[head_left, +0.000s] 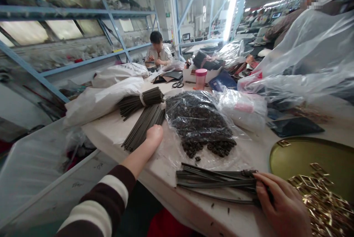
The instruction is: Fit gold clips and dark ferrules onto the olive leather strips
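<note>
My left hand (155, 134) is at the right edge of a loose pile of thin dark strips (143, 126). It looks closed, its fingertips turned away from view, and what it grips cannot be made out. At the front of the table, my right hand (282, 198) pinches the right ends of a bunch of dark straps (215, 179), with small dark loops around that end. Between the hands lies a clear plastic bag (197, 115) full of small dark loops, some spilling from its near side. A tied bundle of strips (141, 100) sits behind the loose pile.
A gold-coloured tray (293, 148) with many metal buckles (326, 200) stands at the right. Further back are a pink-lidded jar (201, 79), scissors (178, 84), a dark flat piece (297, 126) and white sacks (105, 98). A person (159, 54) sits across the table.
</note>
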`<state>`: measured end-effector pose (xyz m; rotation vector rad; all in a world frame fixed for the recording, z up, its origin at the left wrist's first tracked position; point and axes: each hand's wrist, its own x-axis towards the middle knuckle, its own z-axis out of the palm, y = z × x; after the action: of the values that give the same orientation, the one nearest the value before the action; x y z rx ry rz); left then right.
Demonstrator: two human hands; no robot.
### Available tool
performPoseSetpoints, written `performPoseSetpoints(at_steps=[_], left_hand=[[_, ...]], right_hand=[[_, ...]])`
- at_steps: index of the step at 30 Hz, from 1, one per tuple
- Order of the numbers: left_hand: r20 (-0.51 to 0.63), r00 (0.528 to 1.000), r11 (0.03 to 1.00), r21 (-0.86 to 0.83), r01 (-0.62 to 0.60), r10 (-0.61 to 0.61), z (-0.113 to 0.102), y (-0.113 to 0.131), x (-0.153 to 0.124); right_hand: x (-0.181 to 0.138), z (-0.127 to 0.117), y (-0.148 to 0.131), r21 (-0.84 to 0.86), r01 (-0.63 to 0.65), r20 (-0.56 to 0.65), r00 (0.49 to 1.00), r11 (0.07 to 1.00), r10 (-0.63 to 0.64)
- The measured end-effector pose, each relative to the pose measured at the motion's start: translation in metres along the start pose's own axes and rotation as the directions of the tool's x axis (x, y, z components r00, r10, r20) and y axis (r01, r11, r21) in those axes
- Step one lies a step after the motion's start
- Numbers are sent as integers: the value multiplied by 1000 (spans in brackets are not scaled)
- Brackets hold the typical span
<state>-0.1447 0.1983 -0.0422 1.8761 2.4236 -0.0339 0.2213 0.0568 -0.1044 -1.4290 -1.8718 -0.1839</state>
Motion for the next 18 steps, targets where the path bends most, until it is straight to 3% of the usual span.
performPoseSetpoints(at_steps=[4,7,9,11,12,13,15,18], left_hand=[[-32,999,996,-84,9,-12,-23,-4,-9],[-81,997,978,-205,-36,20,-43,-9,-33],[-79,991,941,-313,-128,109,-50,-7,-62],[-30,971,877,-423,-227,236,-50,1,-101],[23,945,823,-498,-272,327,-49,6,-122],[136,872,697,-663,-273,471,-46,13,-143],[312,719,543,-833,-107,620,-39,27,-179],[462,560,465,-873,149,687,-29,45,-206]], right_hand=[[1,-14,-6,14,-2,-73,997,1000,3],[3,-31,-19,106,-83,-109,990,991,94],[8,-39,-31,239,-217,-40,972,947,232],[14,-43,-45,413,-381,113,923,827,368],[18,-43,-52,512,-431,181,900,743,397],[22,-42,-58,592,-461,235,883,661,406],[27,-38,-71,657,-493,315,867,571,385],[31,-28,-89,603,-494,398,867,626,301]])
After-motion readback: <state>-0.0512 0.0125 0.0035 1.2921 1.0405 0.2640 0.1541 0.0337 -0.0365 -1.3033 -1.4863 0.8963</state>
